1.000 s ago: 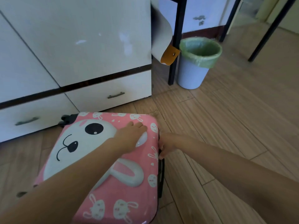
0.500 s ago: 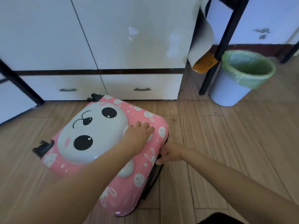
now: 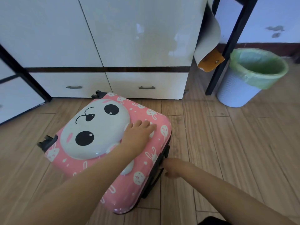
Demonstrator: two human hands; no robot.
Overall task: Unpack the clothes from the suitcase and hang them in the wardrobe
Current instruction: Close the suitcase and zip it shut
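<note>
Under the left hand (image 3: 139, 135) lies the pink rabbit suitcase (image 3: 97, 127), flat on the wooden floor (image 3: 227, 151) with its lid down, so nothing of its contents is visible yet. The fingers of this hand are straight and a little spread; they press on the lid near its right edge and grasp nothing. Below those fingertips, at the dark side seam of the case, is the right hand (image 3: 171, 168); its fingers are turned toward the seam and hidden, so I cannot tell if they pinch a zipper pull or only touch the edge. Beyond the left fingertips stands the white wardrobe (image 3: 138, 33), its doors closed. I judge that the step in hand is the opening of the case, the very beginning of the task. The next move asks the right fingers to follow the seam around the corners while the left palm keeps the shell from sliding; then the lid must be lifted. Compared with half a second ago, the right hand is lower along the seam, nearer to the person and further from the left fingertips, while the left hand stays on the same spot of the lid
</note>
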